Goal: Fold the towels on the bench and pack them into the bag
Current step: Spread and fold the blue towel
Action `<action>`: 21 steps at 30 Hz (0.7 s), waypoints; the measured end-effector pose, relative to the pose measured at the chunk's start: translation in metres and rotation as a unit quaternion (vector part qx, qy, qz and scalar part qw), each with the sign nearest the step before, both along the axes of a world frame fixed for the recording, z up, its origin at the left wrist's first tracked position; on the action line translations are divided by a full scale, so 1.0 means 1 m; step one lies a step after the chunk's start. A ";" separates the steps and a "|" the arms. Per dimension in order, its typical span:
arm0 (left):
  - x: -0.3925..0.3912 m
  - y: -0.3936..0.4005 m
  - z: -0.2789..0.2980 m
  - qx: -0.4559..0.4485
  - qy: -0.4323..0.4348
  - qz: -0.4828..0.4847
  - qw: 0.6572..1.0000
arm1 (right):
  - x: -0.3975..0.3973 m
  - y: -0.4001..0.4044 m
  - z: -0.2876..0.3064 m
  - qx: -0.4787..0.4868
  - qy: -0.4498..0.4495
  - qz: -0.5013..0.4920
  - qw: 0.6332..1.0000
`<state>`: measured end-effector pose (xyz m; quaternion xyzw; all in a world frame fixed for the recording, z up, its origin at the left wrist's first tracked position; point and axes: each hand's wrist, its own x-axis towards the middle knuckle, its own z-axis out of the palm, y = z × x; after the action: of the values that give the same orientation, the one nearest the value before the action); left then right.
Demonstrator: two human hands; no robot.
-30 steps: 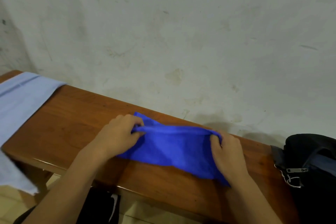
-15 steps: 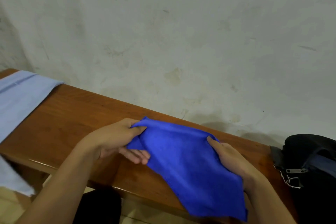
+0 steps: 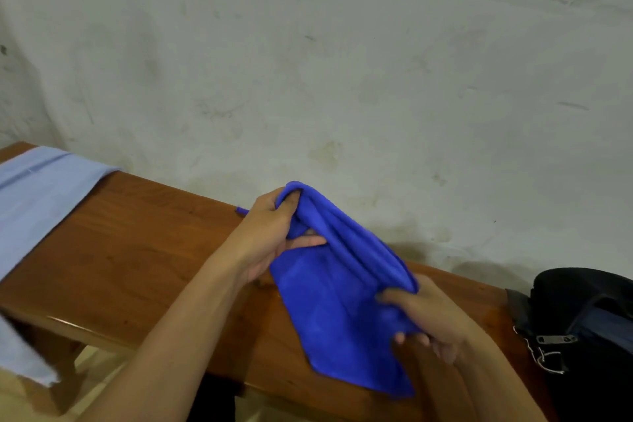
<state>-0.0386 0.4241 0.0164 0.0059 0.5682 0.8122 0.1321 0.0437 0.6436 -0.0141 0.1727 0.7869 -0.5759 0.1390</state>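
Note:
A bright blue towel (image 3: 337, 312), partly folded, hangs lifted above the brown wooden bench (image 3: 130, 250). My left hand (image 3: 274, 233) grips its upper far corner, fingers curled into the cloth. My right hand (image 3: 424, 322) pinches the towel's lower right edge, thumb on top. The towel's loose lower corner droops past the bench's front edge. A black bag (image 3: 589, 325) with a metal zip pull sits at the bench's right end. A pale blue towel (image 3: 37, 195) lies spread over the left end and hangs off the front.
A stained whitish wall (image 3: 342, 62) stands directly behind the bench. Bare wood shows between the pale towel and my hands. Below the bench's front edge I see tiled floor and dark clothing.
The blue towel came up off the bench. My left hand rose and moved right with its corner, and my right hand shifted down and right along the edge, bunching the fold.

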 end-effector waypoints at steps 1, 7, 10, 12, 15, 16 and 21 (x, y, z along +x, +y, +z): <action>-0.001 0.003 -0.002 -0.018 0.035 0.011 0.999 | -0.004 0.001 -0.001 -0.041 0.052 -0.073 0.995; -0.004 0.007 0.005 -0.143 0.320 0.032 0.936 | -0.018 0.002 -0.003 -0.086 0.349 -0.250 0.899; -0.006 -0.010 0.001 -0.197 0.368 -0.003 0.909 | -0.013 0.007 0.002 -0.024 0.401 -0.204 0.893; -0.010 -0.021 -0.008 -0.232 0.348 -0.029 0.908 | -0.009 0.011 -0.003 0.029 0.393 -0.166 0.904; -0.014 -0.036 -0.025 -0.313 0.334 -0.046 0.888 | -0.004 0.026 -0.022 0.132 0.343 -0.112 0.923; -0.016 -0.042 -0.032 -0.359 0.330 -0.051 0.872 | -0.003 0.030 -0.027 0.182 0.334 -0.091 0.920; -0.009 -0.065 -0.049 -0.536 0.372 -0.130 0.747 | 0.004 0.040 -0.040 0.322 0.312 0.032 0.893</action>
<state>-0.0473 0.3591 -0.0330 0.3097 0.9080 0.2823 -0.0035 0.0478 0.6840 -0.0538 -0.0062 0.9372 -0.3106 -0.1583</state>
